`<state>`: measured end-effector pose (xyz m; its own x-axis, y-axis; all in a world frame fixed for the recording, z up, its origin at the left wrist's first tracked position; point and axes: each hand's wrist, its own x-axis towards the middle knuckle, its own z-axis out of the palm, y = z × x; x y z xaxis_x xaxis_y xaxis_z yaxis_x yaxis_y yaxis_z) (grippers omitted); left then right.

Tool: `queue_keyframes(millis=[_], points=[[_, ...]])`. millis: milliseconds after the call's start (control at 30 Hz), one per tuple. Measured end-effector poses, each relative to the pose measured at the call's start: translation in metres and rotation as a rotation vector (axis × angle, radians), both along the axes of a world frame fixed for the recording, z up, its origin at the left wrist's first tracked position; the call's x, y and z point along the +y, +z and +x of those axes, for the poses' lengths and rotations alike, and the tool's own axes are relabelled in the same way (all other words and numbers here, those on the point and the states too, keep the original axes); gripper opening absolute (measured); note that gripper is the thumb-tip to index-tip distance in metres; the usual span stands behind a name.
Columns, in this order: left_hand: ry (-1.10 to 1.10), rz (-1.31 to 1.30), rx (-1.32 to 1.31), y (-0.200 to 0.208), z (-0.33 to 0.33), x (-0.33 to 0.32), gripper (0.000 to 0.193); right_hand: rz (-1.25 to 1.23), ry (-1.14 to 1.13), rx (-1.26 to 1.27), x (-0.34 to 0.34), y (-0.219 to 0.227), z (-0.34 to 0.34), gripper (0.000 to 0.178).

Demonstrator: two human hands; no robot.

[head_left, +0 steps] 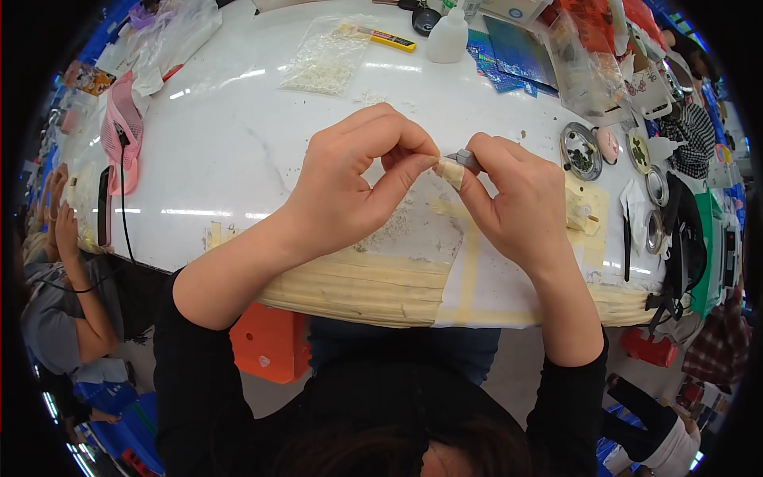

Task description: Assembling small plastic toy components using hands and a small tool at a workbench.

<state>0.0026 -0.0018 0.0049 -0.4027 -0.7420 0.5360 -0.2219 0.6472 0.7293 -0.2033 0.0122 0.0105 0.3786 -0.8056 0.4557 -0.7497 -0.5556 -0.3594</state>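
Above the middle of the white table, my two hands meet at the fingertips. My left hand [350,176] is closed in a pinch; whatever tiny piece lies between thumb and forefinger is too small to make out. A small grey metal tool [464,160], like a short cutter or clip, is gripped between the thumb and curled fingers of my right hand [520,199]. Its tip points toward the left fingertips. Cream tape [451,172] wraps my right thumb. White crumbs [389,226] are scattered on the table beneath my hands.
Behind my hands lie a clear bag of white bits [322,70], a yellow utility knife [393,40] and a white bottle [447,40]. Round metal dishes [581,151] and black tweezers [627,248] are on the right. Another person's hand [67,230] is at far left.
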Motion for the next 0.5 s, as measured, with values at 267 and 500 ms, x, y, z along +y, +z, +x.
queue_keyframes(millis=[267, 500], points=[[-0.042, -0.022, -0.059, 0.0033, -0.0008, 0.0029, 0.008, 0.212, 0.152, -0.297, 0.0012, 0.0043, 0.0026, 0.010], [-0.040, 0.138, 0.039, 0.0002, -0.0004, 0.0016, 0.008, 0.356, 0.224, -0.447, 0.0025, 0.0047, 0.0022, 0.003]])
